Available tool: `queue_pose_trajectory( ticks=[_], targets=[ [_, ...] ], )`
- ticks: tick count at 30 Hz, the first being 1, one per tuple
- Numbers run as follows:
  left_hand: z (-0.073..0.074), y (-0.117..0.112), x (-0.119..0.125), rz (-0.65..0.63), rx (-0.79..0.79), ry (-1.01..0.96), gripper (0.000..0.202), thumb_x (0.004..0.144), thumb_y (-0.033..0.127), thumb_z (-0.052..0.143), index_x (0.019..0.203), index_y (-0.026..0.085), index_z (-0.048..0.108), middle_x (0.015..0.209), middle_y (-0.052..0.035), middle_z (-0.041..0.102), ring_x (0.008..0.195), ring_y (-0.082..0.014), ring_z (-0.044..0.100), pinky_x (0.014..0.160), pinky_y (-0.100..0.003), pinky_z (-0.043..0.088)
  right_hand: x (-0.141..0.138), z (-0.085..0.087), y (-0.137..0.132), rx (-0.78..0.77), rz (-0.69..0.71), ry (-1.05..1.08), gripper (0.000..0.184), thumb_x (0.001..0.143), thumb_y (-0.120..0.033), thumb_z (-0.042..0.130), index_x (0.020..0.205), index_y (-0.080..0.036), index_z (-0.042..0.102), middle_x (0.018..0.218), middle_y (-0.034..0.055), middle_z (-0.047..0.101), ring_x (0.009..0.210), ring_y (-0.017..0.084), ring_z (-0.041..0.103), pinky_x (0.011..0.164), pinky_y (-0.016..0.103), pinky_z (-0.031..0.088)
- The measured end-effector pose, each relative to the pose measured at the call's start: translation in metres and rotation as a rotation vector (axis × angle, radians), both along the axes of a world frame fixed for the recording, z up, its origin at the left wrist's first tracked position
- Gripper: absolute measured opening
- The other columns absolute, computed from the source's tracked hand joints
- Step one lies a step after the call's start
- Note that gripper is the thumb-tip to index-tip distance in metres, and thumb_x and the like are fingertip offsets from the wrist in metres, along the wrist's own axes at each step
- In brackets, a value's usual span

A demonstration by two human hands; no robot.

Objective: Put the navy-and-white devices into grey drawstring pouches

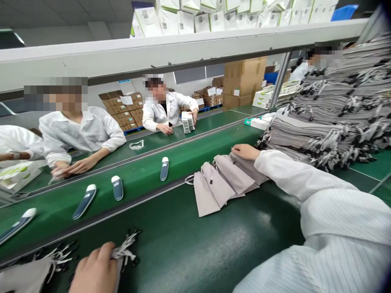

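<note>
My left hand (96, 268), low at the left, is closed around a bundle of grey drawstring pouches; their white cords and black toggles (126, 248) stick out past my fingers. Several more grey drawstring pouches (210, 191) lie fanned out on the green table. At the far right end of that fan, my right hand (246, 151) has its fingers curled onto the top of a pouch. Beside my left hand is another stack of pouches (27, 274), partly cut off by the frame edge.
A tall pile of grey pouches (330, 110) stands at the right. Blue devices with white caps (117, 188) lie spaced along the green conveyor belt (140, 179). Across it, co-workers in white coats (82, 130) handle small items. An overhead shelf (183, 47) carries white boxes (186, 22).
</note>
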State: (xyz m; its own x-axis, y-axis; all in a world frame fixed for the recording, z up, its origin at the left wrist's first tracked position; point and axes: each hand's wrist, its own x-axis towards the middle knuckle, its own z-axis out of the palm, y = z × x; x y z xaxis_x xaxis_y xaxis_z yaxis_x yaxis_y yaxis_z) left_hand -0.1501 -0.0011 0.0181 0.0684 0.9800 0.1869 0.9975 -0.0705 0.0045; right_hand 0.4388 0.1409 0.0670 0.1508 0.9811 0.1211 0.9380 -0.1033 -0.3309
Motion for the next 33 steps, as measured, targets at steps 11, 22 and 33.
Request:
queue_pose_trajectory(
  ticks=[11, 22, 33],
  targets=[
    [0.033, -0.001, 0.091, -0.032, -0.192, 0.034, 0.036, 0.079, -0.006, 0.034, 0.093, 0.015, 0.059, 0.076, -0.0093, 0.064, 0.079, -0.0241, 0.06, 0.074, -0.032, 0.041, -0.133, 0.067, 0.042, -0.181, 0.612, -0.027, 0.031, 0.089, -0.041, 0.053, 0.105, -0.024, 0.074, 0.099, 0.0047, 0.075, 0.082, 0.021, 0.07, 0.066, 0.027, 0.047],
    [-0.012, -0.036, 0.105, -0.118, 0.166, -0.301, 0.031, 0.088, 0.008, 0.051, 0.117, 0.021, 0.054, 0.111, -0.0081, 0.065, 0.102, -0.0235, 0.06, 0.088, -0.036, 0.051, -0.288, -0.034, 0.126, -0.245, 0.414, -0.214, 0.047, 0.088, -0.028, 0.058, 0.129, -0.005, 0.057, 0.111, 0.0288, 0.067, 0.101, 0.039, 0.068, 0.081, 0.048, 0.05],
    [-0.01, -0.047, 0.09, -0.194, 0.329, -0.39, 0.019, 0.096, 0.013, 0.046, 0.086, 0.021, 0.06, 0.094, -0.0037, 0.066, 0.101, -0.0169, 0.063, 0.093, -0.033, 0.048, -0.287, -0.021, 0.106, -0.058, 0.602, 0.114, 0.041, 0.09, -0.018, 0.055, 0.129, -0.013, 0.042, 0.128, 0.0205, 0.056, 0.113, 0.03, 0.062, 0.096, 0.042, 0.048]
  ],
)
